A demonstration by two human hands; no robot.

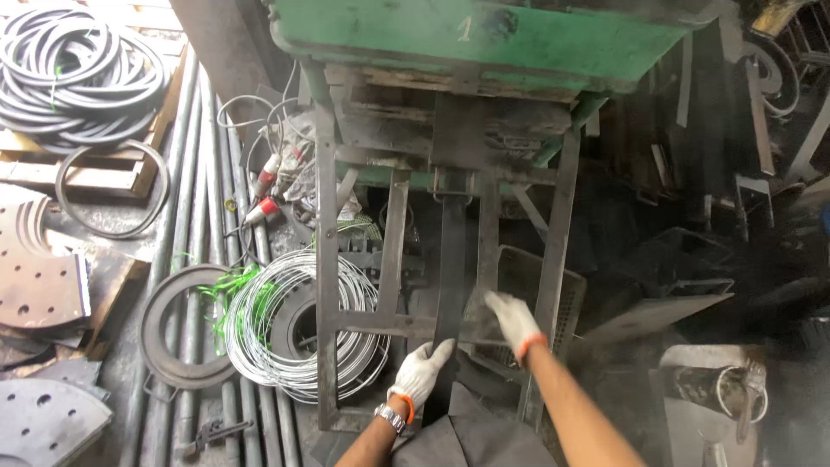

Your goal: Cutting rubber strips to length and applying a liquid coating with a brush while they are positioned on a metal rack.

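Between both gloved grips [421,374] [513,321], dark strip [450,259]

A dim, cluttered workshop: long steel pipes [186,259] lie across the gritty floor beside a wooden pallet [104,169].

A long dark metal strip [451,268] hangs nearly upright under the green machine, running from the frame's top crossbar down past the lower crossbar. Its surface is dull, sooty, flat, and its lower end widens slightly.
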